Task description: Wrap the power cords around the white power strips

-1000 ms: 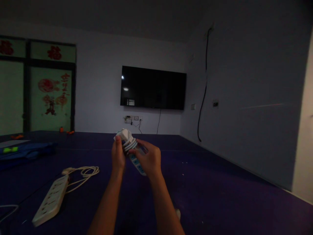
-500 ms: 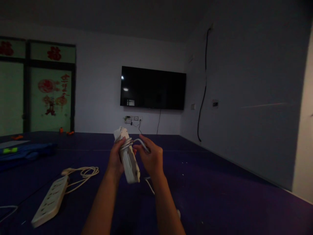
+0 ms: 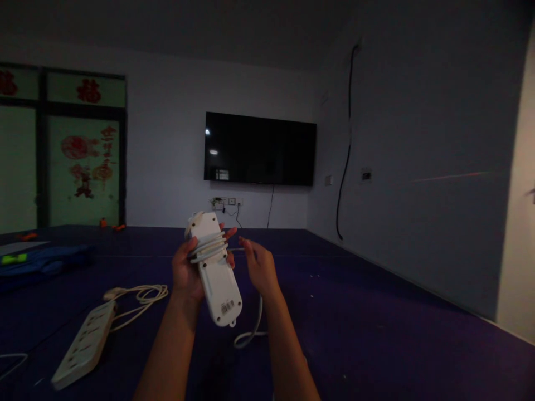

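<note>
Held power strip [image 3: 219, 287] turned, underside showing; left grip [image 3: 188, 275] wrapped round it, right grip [image 3: 262, 270] pinching cord [image 3: 213, 245].

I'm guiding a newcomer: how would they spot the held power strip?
Below the wall-mounted television, find the left hand above the purple surface. It holds the white power strip, underside facing the camera. Unlike the other strip, lying at left with sockets up, this one has cord wrapped around it.
</note>
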Available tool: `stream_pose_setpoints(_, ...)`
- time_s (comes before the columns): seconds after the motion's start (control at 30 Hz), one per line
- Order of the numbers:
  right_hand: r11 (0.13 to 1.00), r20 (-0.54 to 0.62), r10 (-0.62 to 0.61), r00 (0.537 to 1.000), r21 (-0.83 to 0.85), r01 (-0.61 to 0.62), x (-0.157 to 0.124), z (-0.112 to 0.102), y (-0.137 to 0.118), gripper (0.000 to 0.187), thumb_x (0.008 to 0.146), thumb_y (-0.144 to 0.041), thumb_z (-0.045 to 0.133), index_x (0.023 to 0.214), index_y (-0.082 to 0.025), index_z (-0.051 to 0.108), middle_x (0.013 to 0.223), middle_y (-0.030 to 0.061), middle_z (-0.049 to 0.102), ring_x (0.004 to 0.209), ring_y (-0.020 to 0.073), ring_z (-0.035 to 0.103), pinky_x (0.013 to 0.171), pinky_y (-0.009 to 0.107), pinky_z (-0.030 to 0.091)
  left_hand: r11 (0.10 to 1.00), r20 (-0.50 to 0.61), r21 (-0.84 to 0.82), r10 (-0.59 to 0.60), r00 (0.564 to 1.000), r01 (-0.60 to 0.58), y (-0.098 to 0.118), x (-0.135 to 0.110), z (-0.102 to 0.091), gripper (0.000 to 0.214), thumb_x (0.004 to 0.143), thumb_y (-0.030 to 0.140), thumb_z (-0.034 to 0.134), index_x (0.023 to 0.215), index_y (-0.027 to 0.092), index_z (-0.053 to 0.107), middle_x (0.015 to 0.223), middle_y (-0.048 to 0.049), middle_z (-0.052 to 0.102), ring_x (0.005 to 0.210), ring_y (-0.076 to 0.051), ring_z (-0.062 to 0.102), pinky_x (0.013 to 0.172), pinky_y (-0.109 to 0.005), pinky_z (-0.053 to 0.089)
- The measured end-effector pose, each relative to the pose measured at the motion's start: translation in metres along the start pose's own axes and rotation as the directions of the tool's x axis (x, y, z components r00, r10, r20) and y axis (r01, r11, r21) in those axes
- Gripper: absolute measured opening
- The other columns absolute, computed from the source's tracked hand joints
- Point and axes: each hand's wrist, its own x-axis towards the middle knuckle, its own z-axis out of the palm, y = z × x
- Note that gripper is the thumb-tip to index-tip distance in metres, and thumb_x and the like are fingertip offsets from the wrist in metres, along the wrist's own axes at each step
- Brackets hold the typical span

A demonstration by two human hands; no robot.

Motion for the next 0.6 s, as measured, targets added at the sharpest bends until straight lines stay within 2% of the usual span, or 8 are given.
stream_pose_setpoints(0.1,0.995,0.181,-0.054,0.982,0.094,0.037,-0.001,-0.007,-0.014,0.043,0.089,-0.050,0.042,0.110,-0.023,0.068,0.113,0.0065,0.068,0.107,0.0235,0.061,0.091,0.037,0.044,1.000,-0.057,0.006,-0.001,0.998,0.002,0.000,0.000,-0.004,0.059,0.067,0.040,0.059,0.120,0.015,0.053,0.111,-0.0153,0.065,0.064,-0.022,0.065,0.058,-0.036,0.052)
stream_pose_setpoints(0.17,0.986,0.299,-0.072,0.952,0.165,0.022,-0.001,-0.012,-0.019,0.044,0.084,-0.053,0.050,0.111,-0.024,0.067,0.110,0.0056,0.069,0.103,0.0243,0.062,0.085,0.036,0.047,1.000,-0.100,-0.007,-0.014,0.995,0.013,0.001,0.000,-0.006,0.059,0.067,0.039,0.058,0.120,0.014,0.054,0.111,-0.0156,0.066,0.072,-0.024,0.066,0.063,-0.036,0.053)
stream_pose_setpoints(0.23,0.971,0.353,-0.088,0.932,0.239,0.001,-0.002,-0.014,-0.022,0.045,0.081,-0.053,0.055,0.113,-0.023,0.066,0.103,0.0049,0.071,0.095,0.0229,0.064,0.079,0.034,0.049,1.000,-0.119,-0.015,-0.029,0.992,0.028,0.002,0.000,-0.007,0.059,0.066,0.039,0.059,0.120,0.014,0.055,0.111,-0.0157,0.065,0.077,-0.024,0.066,0.064,-0.034,0.054)
stream_pose_setpoints(0.3,0.963,0.377,-0.096,0.921,0.268,-0.009,-0.001,-0.015,-0.023,0.046,0.079,-0.053,0.058,0.111,-0.021,0.067,0.098,0.0049,0.071,0.086,0.0202,0.064,0.073,0.031,0.049,0.999,-0.121,-0.005,-0.051,0.991,0.051,0.002,-0.001,-0.006,0.060,0.065,0.037,0.059,0.120,0.014,0.055,0.112,-0.0150,0.066,0.078,-0.024,0.067,0.063,-0.033,0.054)
stream_pose_setpoints(0.43,0.984,0.369,-0.073,0.926,0.181,0.005,0.000,-0.019,-0.021,0.045,0.073,-0.050,0.065,0.105,-0.019,0.069,0.096,0.0055,0.071,0.075,0.0161,0.061,0.064,0.027,0.045,0.993,-0.175,0.044,-0.101,0.979,0.111,0.000,-0.001,-0.006,0.062,0.063,0.033,0.062,0.121,0.014,0.056,0.106,-0.0131,0.069,0.082,-0.027,0.067,0.065,-0.034,0.055)
stream_pose_setpoints(0.6,0.997,0.262,-0.029,0.965,0.071,0.011,0.000,-0.023,-0.019,0.043,0.069,-0.051,0.068,0.098,-0.019,0.071,0.094,0.0065,0.071,0.083,0.0193,0.063,0.068,0.029,0.045,0.983,-0.229,0.105,-0.124,0.966,0.151,-0.004,-0.001,-0.008,0.059,0.065,0.034,0.061,0.120,0.013,0.058,0.096,-0.0114,0.072,0.071,-0.025,0.068,0.058,-0.032,0.055)
